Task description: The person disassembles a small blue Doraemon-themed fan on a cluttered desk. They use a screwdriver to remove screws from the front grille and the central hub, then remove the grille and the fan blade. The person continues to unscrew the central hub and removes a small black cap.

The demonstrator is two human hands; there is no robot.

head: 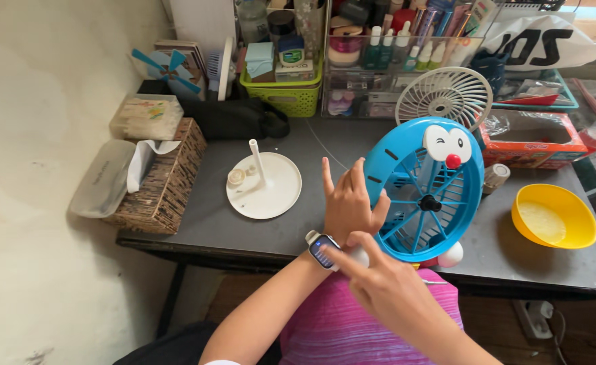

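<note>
My left hand rests with fingers spread against the left rim of a blue cartoon-cat fan standing near the front edge of the dark table. A smartwatch with a lit screen sits on that wrist. My right hand hovers over it, index finger touching the watch screen, the other fingers curled. The fan's front grille is off; its blue blades and black hub show. A white fan grille leans upright behind it.
A white round base with an upright post lies left of centre. A yellow bowl sits at right. A tissue box, a green basket, a clear cosmetics organiser and an orange box line the back and sides.
</note>
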